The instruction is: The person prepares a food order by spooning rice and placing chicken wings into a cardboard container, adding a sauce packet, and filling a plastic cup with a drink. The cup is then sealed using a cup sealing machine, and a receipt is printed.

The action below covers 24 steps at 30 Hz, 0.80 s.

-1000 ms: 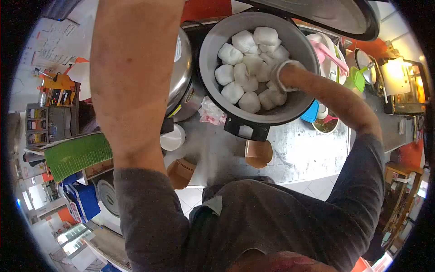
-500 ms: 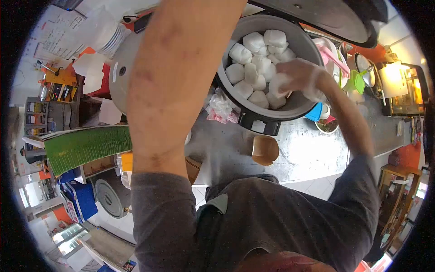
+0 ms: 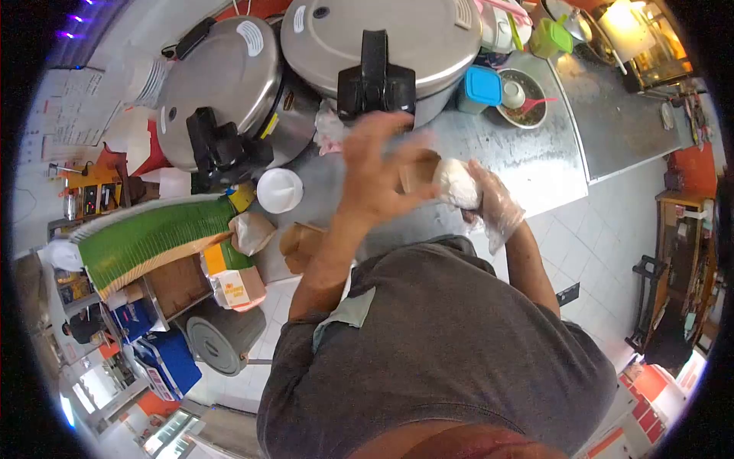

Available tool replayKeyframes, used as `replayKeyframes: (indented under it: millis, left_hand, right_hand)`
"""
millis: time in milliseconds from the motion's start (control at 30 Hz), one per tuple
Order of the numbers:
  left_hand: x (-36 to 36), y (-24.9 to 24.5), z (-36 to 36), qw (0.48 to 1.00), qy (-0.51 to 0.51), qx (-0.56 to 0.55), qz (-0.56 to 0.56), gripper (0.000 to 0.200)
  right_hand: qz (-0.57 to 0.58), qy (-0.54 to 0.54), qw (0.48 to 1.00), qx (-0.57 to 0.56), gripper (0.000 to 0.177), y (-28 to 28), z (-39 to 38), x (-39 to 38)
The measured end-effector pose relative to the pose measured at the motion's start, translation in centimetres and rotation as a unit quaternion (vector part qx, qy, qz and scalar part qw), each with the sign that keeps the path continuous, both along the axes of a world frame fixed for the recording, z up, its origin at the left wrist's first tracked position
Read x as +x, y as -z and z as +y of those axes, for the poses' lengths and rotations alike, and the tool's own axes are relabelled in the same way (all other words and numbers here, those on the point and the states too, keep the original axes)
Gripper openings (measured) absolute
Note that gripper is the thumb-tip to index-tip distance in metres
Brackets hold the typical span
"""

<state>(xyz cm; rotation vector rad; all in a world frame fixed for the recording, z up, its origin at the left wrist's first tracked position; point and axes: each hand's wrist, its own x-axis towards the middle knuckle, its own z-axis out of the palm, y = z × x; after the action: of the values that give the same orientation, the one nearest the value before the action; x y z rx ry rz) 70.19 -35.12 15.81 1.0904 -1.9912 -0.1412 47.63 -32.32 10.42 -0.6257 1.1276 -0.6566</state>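
Observation:
My right hand (image 3: 489, 195), in a clear plastic glove, holds a white rounded bundle (image 3: 457, 185), one like those in the cooker earlier. It looks like a wrapped portion of rice, though the wrapping is hard to make out. Just left of the bundle, a brown paper box (image 3: 419, 173) sits on the metal counter, partly hidden by my left hand (image 3: 378, 168). That bare hand is raised over the counter, fingers spread and smeared by motion, nothing in them. Beyond it stands the large cooker (image 3: 375, 46), its lid down.
A second steel cooker (image 3: 222, 92) stands at the left. A white tub (image 3: 280, 190), another brown box (image 3: 300, 246) and stacked green-edged wrapping paper (image 3: 160, 237) lie nearby. At the right are a blue-lidded container (image 3: 480, 89) and a bowl with a pink spoon (image 3: 527, 115).
The cooker's lid has come down over the white bundles. My right hand has drawn back toward me with one bundle. My left arm has dropped from the raised lid to the counter.

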Motion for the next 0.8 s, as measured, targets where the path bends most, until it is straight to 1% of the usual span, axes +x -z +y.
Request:
replayKeyframes:
  millis: [33, 67, 100, 133, 167, 233, 267, 333, 367, 433, 467, 500, 533, 567, 600, 633, 667, 700, 733, 767, 800]
  left_hand:
    - [-0.9, -0.7, 1.4, 0.990, 0.120, 0.062, -0.040, 0.053]
    - [-1.7, 0.1, 2.2, 0.990, 0.118, 0.062, -0.043, 0.053]
    - [-2.3, 1.7, 2.8, 0.988, 0.124, 0.082, -0.050, 0.044]
    - [-2.6, 2.4, 3.3, 0.985, 0.130, 0.103, -0.056, 0.035]
    - [-2.3, 2.7, 3.5, 0.985, 0.128, 0.099, -0.060, 0.035]
    - [-1.8, 2.6, 3.6, 0.985, 0.129, 0.043, -0.111, 0.029]
    - [-1.7, 2.7, 3.5, 0.985, 0.126, 0.041, -0.114, 0.029]
    - [-1.6, 3.1, 3.0, 0.986, 0.159, 0.022, -0.038, 0.028]
    - [-1.6, 3.3, 3.0, 0.986, 0.158, 0.018, -0.041, 0.028]
    - [-1.6, 3.4, 2.9, 0.985, 0.099, 0.090, 0.105, 0.020]
    - [-1.7, 3.4, 2.6, 0.986, 0.100, 0.086, 0.104, 0.020]
    - [-1.8, 3.4, 2.4, 0.978, 0.079, 0.130, 0.141, 0.019]
    - [-1.8, 3.5, 2.2, 0.967, 0.056, 0.175, 0.178, 0.018]
    - [-1.9, 3.7, 1.9, 0.967, 0.055, 0.172, 0.177, 0.018]
    - [-2.1, 4.1, 1.6, 0.967, 0.025, 0.192, 0.165, 0.016]
    - [-2.2, 4.5, 1.4, 0.965, -0.006, 0.213, 0.152, 0.014]
    - [-2.4, 5.0, 1.1, 0.966, -0.006, 0.211, 0.151, 0.014]
    - [-2.6, 5.7, 0.9, 0.967, -0.037, 0.206, 0.143, 0.012]
    - [-2.8, 6.3, 0.8, 0.968, -0.067, 0.201, 0.135, 0.011]
    - [-2.9, 7.0, 0.5, 0.968, -0.067, 0.200, 0.134, 0.011]
    - [-3.0, 7.2, 0.2, 0.975, -0.064, 0.153, 0.151, 0.010]
  right_hand:
    - [-0.003, -0.001, 1.000, 0.002, 0.049, 0.0, 0.2, 0.4]
    - [0.016, 0.000, 1.000, -0.019, 0.050, 0.0, 0.3, 0.8]
    - [0.035, 0.001, 0.999, -0.042, 0.053, -0.2, 0.2, 1.1]
    - [0.052, -0.011, 0.998, -0.024, 0.056, -0.6, 0.2, 1.3]
    - [0.049, -0.013, 0.998, -0.028, 0.056, -0.3, 0.3, 1.4]
    - [0.029, -0.007, 0.999, -0.041, 0.058, 0.2, 0.5, 1.6]
    - [0.026, -0.009, 0.999, -0.044, 0.058, 0.1, 0.6, 1.6]
    - [-0.023, -0.014, 1.000, 0.004, 0.061, -0.3, 0.7, 1.7]
    - [-0.025, -0.015, 1.000, 0.000, 0.061, 0.1, 0.4, 1.4]
    - [0.103, -0.081, 0.984, -0.120, 0.060, 2.5, -0.1, 0.5]
    - [0.173, 0.042, 0.952, -0.249, 0.052, 5.4, 0.0, 1.1]
    - [0.172, 0.043, 0.951, -0.252, 0.052, 4.1, 0.3, 1.5]
    - [0.082, 0.066, 0.949, -0.297, 0.047, 1.9, 0.7, 2.2]
    - [-0.008, 0.087, 0.937, -0.338, 0.043, 0.7, 0.9, 2.5]
    - [-0.009, 0.085, 0.936, -0.340, 0.043, 0.8, 0.6, 2.4]
    - [0.017, 0.029, 0.928, -0.372, 0.040, 1.2, 0.1, 2.4]
    - [0.044, -0.027, 0.914, -0.402, 0.040, 1.6, -0.3, 2.4]
    - [0.044, -0.026, 0.914, -0.403, 0.040, 2.3, -0.5, 2.6]
    - [0.107, -0.008, 0.893, -0.437, 0.041, 2.9, -0.6, 3.1]
    - [0.170, 0.011, 0.867, -0.468, 0.043, 3.4, -0.6, 3.5]
    - [0.169, 0.013, 0.867, -0.469, 0.043, 2.9, -0.4, 3.9]
